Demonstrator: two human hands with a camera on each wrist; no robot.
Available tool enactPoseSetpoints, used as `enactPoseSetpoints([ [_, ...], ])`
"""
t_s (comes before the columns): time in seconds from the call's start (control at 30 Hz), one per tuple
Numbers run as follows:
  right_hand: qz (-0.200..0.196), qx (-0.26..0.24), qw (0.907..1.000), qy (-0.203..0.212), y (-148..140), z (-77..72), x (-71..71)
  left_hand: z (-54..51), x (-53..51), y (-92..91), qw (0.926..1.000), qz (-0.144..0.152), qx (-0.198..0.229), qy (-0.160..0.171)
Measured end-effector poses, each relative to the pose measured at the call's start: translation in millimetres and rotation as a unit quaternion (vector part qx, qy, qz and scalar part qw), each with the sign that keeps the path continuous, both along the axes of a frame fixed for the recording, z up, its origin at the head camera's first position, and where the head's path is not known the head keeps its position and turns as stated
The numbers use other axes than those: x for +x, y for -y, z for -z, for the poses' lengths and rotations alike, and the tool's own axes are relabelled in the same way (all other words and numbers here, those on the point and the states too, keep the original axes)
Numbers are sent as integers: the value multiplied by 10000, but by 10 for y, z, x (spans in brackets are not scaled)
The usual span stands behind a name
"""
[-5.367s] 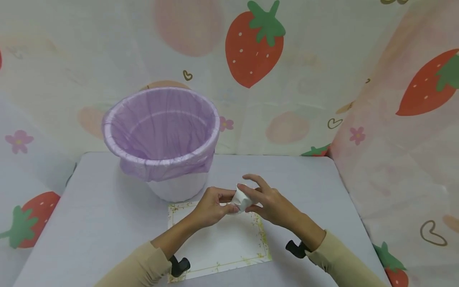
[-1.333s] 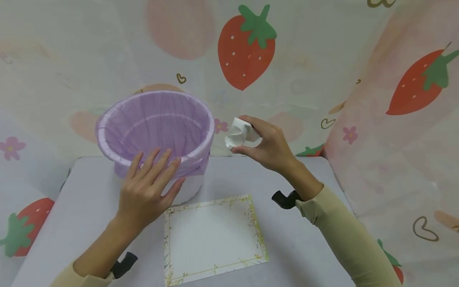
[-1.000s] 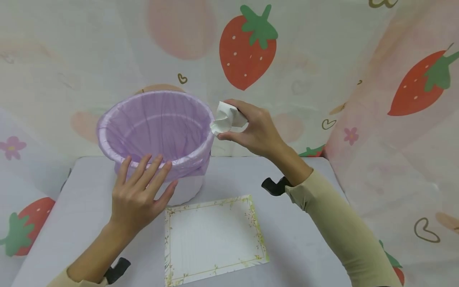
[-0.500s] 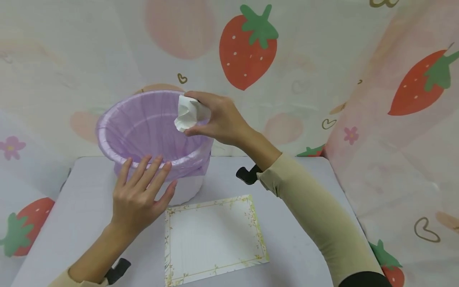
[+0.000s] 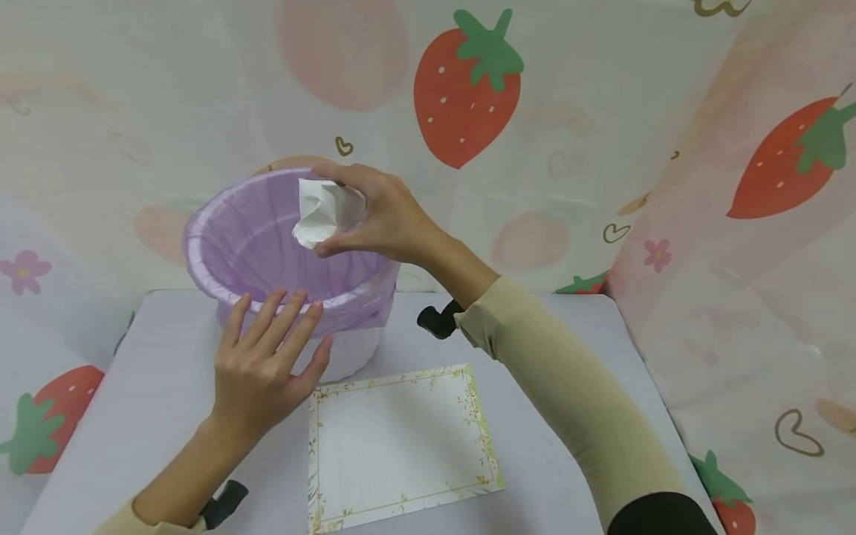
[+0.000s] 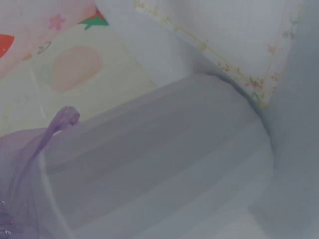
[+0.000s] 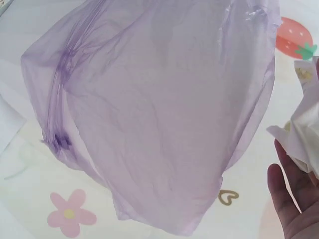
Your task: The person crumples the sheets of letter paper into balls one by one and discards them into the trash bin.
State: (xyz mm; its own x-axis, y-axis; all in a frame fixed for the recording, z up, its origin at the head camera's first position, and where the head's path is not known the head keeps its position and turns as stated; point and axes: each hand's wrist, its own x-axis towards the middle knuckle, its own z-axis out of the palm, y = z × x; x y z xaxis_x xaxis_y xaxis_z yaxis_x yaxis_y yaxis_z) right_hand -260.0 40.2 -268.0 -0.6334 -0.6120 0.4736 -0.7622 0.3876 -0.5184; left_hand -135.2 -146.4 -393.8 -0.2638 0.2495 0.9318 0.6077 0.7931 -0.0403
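Crumpled white paper [image 5: 325,213] is pinched between the thumb and fingers of my right hand [image 5: 391,219], above the opening of the white bin [image 5: 348,355] lined with a purple bag [image 5: 247,230]. The right wrist view shows part of the paper [image 7: 306,124] and fingers of my right hand [image 7: 294,191] at its right edge. My left hand [image 5: 264,364] has its fingers spread, fingertips on the bin's near rim. In the left wrist view, the bin's ribbed side [image 6: 159,154] fills the middle and my left hand is not visible.
A white sheet [image 5: 404,446] with a floral border lies on the white-covered table [image 5: 555,461], in front of the bin. Behind the table hangs a strawberry-patterned backdrop [image 5: 602,111]. Black devices [image 5: 438,319] are worn at both wrists.
My right hand has carried the crumpled paper leftward from beside the bin to above its opening. My left hand, which earlier held the paper too, has stayed at the rim during the last second.
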Motion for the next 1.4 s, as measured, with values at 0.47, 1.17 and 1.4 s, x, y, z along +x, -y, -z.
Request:
enactPoseSetpoints([
  [0.47, 521, 479, 9969, 335, 111, 86, -18, 13, 3, 6, 10000, 43, 27, 73],
  [1.17, 506, 422, 9976, 222, -235, 64, -9, 9, -5, 55, 10000, -37, -66, 18],
  [1.4, 673, 322, 9971, 161, -745, 180, -9, 17, 9, 40, 9999, -31, -95, 14],
])
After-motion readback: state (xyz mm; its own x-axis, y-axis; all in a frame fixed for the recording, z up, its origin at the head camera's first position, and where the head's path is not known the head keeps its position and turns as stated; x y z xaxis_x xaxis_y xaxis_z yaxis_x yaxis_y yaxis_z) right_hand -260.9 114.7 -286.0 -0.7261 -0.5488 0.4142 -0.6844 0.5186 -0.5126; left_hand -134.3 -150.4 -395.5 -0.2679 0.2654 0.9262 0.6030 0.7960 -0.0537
